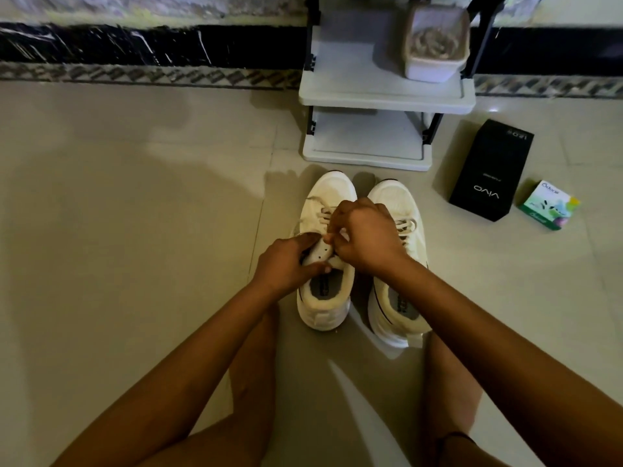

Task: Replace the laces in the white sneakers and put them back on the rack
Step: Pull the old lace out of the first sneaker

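Observation:
Two white sneakers stand side by side on the floor, toes toward the rack. The left sneaker (332, 193) has its lace partly loose, with strands over the toe side. My left hand (286, 262) holds the tongue and eyelet flap of this shoe. My right hand (365, 235) is curled over the eyelets and pinches the lace there. The right sneaker (399, 308) is laced and untouched, partly hidden by my right forearm. The white rack (384, 96) stands just beyond the shoes.
A plastic tub (436, 42) holding what looks like laces sits on the rack's upper shelf. A black phone box (490, 171) and a small green carton (547, 205) lie on the tiled floor to the right. My knees frame the shoes at the bottom.

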Demonstrator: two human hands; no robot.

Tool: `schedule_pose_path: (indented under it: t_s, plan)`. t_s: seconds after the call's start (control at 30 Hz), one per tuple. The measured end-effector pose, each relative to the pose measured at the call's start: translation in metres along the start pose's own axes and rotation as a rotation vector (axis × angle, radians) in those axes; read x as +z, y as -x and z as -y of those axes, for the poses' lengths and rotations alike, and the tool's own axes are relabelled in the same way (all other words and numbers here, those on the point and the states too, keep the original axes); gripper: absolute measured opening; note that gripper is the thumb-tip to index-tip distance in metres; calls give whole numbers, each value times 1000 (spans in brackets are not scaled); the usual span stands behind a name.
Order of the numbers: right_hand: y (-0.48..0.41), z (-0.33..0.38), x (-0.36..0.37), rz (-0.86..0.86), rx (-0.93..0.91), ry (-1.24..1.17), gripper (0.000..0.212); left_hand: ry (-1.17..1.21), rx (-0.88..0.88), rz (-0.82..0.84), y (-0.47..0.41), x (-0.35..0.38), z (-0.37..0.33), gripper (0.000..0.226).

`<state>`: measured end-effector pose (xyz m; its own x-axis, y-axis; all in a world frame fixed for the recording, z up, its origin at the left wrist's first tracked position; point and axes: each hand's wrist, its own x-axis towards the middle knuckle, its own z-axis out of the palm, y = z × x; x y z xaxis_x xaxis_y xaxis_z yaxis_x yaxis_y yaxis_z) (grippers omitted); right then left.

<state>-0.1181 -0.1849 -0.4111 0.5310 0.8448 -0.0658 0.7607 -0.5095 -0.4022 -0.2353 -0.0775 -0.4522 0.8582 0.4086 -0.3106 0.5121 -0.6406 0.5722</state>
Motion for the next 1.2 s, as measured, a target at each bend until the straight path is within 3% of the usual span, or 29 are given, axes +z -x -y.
schedule_pose_path:
  t_s: [0.1,0.17,0.33,0.5,0.57,0.67,0.73,0.8,0.9,0.93,1.13,1.2]
  plan:
    - [-1,2,-10,-34,117,-487,11,30,0,-8,1,-1,0,60]
    - [1,4,-11,-24,115,-524,12,21,-3,-5,0,-1,-1,60]
    - [8,-2,1,146,17,169,41,58,-31,18,0,0,-3,59]
    - [9,-4,12,-55,-77,279,28,12,-10,17,1,-1,-4,62]
    - [5,-4,12,-55,-47,103,23,11,-13,9,2,-1,-3,62]
    - [5,7,3,-80,126,-601,7,36,-20,-6,2,-1,-2,62]
    - [7,13,-1,-66,159,-791,10,31,-19,-8,2,0,-3,61]
    - [8,12,0,4,141,-690,5,48,-32,2,2,0,-3,59]
    - [7,0,6,193,97,-61,47,130,-51,9,1,1,0,58]
    - [8,-5,10,183,81,89,51,125,-45,13,0,1,0,59]
    - [9,-7,23,-107,-68,298,21,62,-25,18,-1,2,1,61]
    - [5,-3,21,-85,-34,164,20,81,-16,5,-1,1,2,61]
